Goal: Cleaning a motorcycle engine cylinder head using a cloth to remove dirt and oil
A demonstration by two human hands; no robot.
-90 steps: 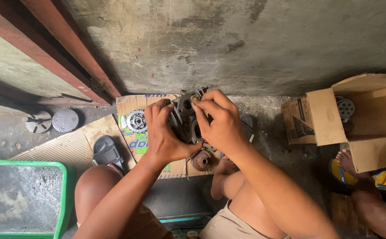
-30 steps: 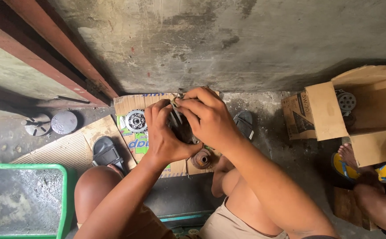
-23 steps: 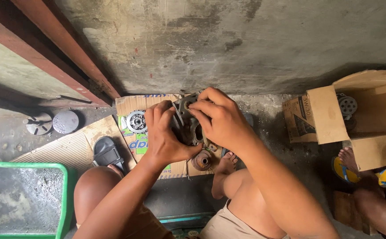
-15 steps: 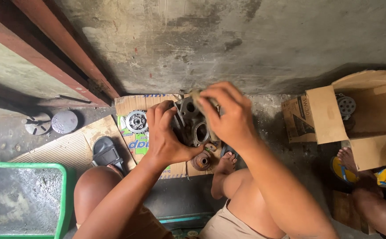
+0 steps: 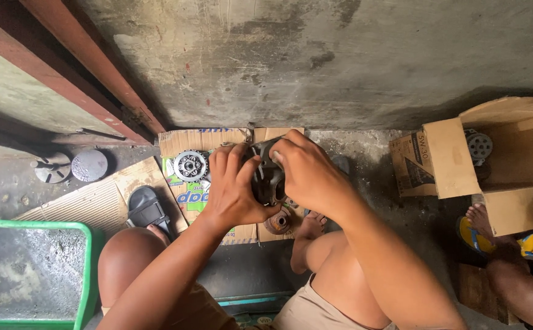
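Both hands, left hand point(image 5: 233, 189) and right hand point(image 5: 306, 174), gripping dark metal part point(image 5: 268, 177) tight; gear point(image 5: 190, 165) at 9 o'clock, open box point(image 5: 498, 162) off at 3.

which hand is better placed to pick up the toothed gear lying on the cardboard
Left, probably. The left hand grips the dark metal part right beside the gear, which lies on its side of the cardboard. The right hand is farther, across the part.
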